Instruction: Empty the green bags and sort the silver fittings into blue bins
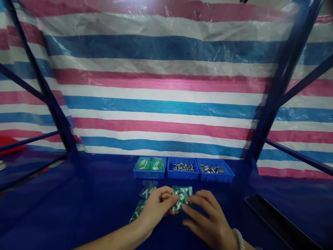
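My left hand (161, 205) pinches a small clear-green plastic bag (182, 193) by its left side, thumb on top. Small shiny pieces show through the bag, too blurred to name. At the bag's right edge is my right hand (206, 217), its fingers spread and slightly blurred. Its fingertips overlap the bag's edge; whether they press on it I cannot tell. Behind my left hand lie more such bags, an upper filled bag (147, 190) and a lower filled bag (137, 210), both partly covered by the hand and wrist.
Along the back of the blue table (104, 201) stand a blue bin of green bags (150, 174), a blue bin of small metal parts (182, 174) and a blue bin of metallic pieces (221, 177). A dark flat phone-like object (278, 220) lies right. Blue frame posts (273, 104) and striped sheeting surround the table.
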Demonstrator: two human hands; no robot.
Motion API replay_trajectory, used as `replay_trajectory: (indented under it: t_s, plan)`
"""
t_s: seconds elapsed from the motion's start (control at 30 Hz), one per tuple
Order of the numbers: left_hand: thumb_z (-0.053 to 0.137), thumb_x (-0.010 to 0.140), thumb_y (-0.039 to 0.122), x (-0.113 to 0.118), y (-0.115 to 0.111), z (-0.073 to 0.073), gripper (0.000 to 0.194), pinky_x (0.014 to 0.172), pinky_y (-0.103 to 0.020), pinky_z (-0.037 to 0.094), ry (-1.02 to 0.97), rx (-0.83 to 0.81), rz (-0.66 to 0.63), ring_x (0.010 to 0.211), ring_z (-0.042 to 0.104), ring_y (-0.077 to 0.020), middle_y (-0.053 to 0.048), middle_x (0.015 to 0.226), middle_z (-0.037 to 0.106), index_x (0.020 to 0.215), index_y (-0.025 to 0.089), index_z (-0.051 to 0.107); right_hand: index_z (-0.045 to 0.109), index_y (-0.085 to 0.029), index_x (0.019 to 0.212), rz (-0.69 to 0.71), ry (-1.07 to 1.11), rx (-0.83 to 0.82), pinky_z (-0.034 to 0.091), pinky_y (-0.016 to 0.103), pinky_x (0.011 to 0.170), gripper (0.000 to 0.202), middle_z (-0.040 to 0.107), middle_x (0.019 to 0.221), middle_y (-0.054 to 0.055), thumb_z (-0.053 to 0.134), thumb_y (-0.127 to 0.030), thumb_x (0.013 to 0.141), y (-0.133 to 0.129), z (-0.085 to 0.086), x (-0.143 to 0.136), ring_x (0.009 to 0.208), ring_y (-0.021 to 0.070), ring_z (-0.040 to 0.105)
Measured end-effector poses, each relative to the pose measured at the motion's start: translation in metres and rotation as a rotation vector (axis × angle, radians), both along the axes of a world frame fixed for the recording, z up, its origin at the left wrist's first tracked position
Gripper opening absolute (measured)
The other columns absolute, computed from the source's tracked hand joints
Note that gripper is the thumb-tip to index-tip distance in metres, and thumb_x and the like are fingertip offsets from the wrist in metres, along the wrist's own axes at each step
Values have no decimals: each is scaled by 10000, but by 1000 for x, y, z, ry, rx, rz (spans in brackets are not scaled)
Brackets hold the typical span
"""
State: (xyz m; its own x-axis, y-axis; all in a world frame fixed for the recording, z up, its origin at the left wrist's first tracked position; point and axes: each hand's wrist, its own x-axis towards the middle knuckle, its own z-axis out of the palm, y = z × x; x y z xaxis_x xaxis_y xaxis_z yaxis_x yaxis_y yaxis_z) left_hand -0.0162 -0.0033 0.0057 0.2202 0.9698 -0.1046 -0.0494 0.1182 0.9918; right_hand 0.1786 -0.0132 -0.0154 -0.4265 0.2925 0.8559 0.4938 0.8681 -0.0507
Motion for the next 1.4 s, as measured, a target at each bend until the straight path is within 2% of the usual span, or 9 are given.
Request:
replay_trajectory:
  t_s: [0.1,0.23,0.43,0.5,0.67,0.8,0.97,1.13,1.4]
  plan:
    - [696,741,429,0,-5,2,319,585,-225,479,14,95,4,572,588,-110,43,594,547,722,163,521,547,-206,1223,43,317,-509,547,347,754,382,656,1039,100,619,-248,850,7,-2,-1,888,213,634]
    - [649,792,297,0,-8,-4,186,542,-235,478,125,276,3,535,583,-105,17,713,601,843,184,510,628,-173,919,206,407,-971,552,281,654,118,657,790,42,625,-264,845,19,-3,-1,721,171,651]
    - [511,844,67,-15,-15,-8,197,846,-390,494,542,1307,-66,939,632,-221,-63,945,712,872,228,621,634,-213,795,79,141,-148,509,344,726,173,667,816,40,584,-48,812,8,4,20,809,189,602]
    - [500,853,67,-21,-18,-6,249,915,-432,466,596,1452,-92,956,639,-227,-48,938,739,958,252,630,661,-234,877,21,-3,89,498,383,796,250,699,860,41,592,-7,795,2,2,30,872,206,601]
    - [505,833,72,-19,-20,-2,208,924,-435,464,603,1281,-77,934,658,-229,-43,910,744,822,246,620,640,-243,956,56,-28,72,501,401,842,282,725,930,46,613,-20,785,-1,2,29,987,237,607]
    - [575,817,188,-6,-18,3,95,713,-313,516,417,777,70,735,639,-174,-35,793,666,895,227,538,608,-211,852,189,292,-446,526,308,676,91,671,750,29,622,-128,818,5,7,11,738,188,633]
    - [599,802,315,3,-18,5,147,571,-239,440,343,354,-47,551,548,-126,36,571,542,864,183,582,657,-187,829,258,477,-980,501,264,633,124,636,722,28,657,-311,817,8,-1,0,676,162,598]
    - [584,808,344,-24,11,26,178,531,-221,375,418,458,95,527,492,-112,50,556,505,858,175,608,670,-205,950,288,585,-1172,485,258,644,247,634,740,18,673,-401,799,15,-7,3,690,157,594]
    - [542,880,259,-118,123,67,149,695,-282,488,648,478,373,744,603,-157,-18,765,625,870,130,615,677,-191,909,213,649,-1198,479,283,665,286,644,748,29,668,-450,787,22,-9,10,706,171,590]
